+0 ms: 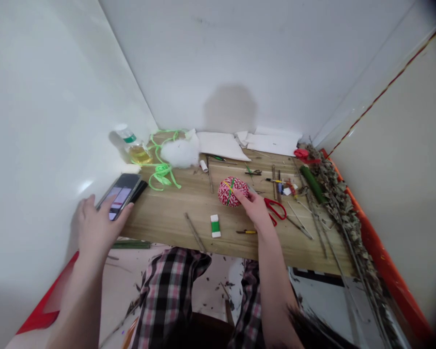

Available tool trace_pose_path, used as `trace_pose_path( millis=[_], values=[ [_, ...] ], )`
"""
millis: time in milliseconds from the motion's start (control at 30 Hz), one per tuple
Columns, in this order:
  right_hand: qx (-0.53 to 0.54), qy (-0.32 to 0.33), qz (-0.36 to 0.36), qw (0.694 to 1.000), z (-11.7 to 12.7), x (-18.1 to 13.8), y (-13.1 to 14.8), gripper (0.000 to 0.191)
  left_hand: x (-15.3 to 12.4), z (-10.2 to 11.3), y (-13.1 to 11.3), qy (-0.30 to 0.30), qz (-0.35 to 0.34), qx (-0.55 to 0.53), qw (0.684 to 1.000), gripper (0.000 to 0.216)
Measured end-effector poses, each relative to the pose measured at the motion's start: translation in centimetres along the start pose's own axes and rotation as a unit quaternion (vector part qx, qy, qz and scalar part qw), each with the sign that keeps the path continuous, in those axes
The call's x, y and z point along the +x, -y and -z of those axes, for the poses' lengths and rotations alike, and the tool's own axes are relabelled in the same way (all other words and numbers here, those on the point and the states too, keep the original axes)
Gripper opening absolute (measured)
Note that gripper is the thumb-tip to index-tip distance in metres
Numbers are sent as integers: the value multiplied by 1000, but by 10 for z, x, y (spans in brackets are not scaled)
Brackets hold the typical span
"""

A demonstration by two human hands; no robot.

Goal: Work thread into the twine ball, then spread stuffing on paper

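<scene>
My left hand [100, 220] is spread over a smartphone [125, 186] at the table's left edge. One finger touches its lit screen, and the thumb rests by the phone's right side. A black flat object [139, 191] lies partly under the phone. Near the middle, my right hand [255, 207] closes its fingers on the right side of a red-and-white ball of twine [227, 193], which has green and yellow strands across it. Red-handled scissors [276, 209] lie just right of that hand, their blades partly hidden. A card wound with green thread [215, 226] sits in front of the ball.
Green cord [162, 173], white stuffing [181, 152] and a bottle of yellow liquid [140, 152] stand at back left. White sheets [221, 144] line the back wall. Twigs, a green roll [313, 184] and dried leaves [339, 194] crowd the right. A stick [194, 231] lies near the front edge.
</scene>
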State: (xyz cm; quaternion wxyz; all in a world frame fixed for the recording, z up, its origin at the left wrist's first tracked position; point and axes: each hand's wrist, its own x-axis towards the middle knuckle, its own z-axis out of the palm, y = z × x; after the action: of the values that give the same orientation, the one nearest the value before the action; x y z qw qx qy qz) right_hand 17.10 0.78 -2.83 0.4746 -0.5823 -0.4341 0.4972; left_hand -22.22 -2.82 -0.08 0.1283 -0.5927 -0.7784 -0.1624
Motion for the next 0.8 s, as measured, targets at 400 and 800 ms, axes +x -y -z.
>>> trace_pose_path(
  millis=[400,800],
  values=[
    [4,-1,9,1000,-1,4,-6,60,18,-9,6,49,-39,5,998,68],
    [3,-3,21,1000,0,5,-8,60,47,-10,-10,100,-48,-1,994,69]
  ],
)
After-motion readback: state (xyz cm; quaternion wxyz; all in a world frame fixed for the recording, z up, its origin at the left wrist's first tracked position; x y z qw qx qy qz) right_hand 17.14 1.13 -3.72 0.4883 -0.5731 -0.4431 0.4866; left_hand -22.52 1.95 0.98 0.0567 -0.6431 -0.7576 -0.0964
